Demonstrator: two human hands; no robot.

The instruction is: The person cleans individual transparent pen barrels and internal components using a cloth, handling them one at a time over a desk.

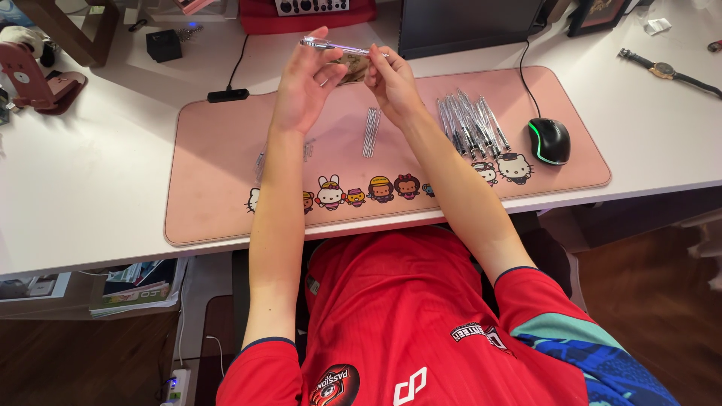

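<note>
Here both hands' fingers (pixel 320 56) pinch a clear pen (pixel 335 46) between them.

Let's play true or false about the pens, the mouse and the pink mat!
1. Both hands hold one clear pen up above the desk. True.
2. The mouse lies on the bare white desk. False: it sits on the pink mat.
3. A bunch of clear pens lies beside the mouse. True.
4. The wristwatch is on the left wrist. False: it lies on the desk, far right.
5. The right hand touches the mouse. False: it is at the pen, with the left hand.
</note>
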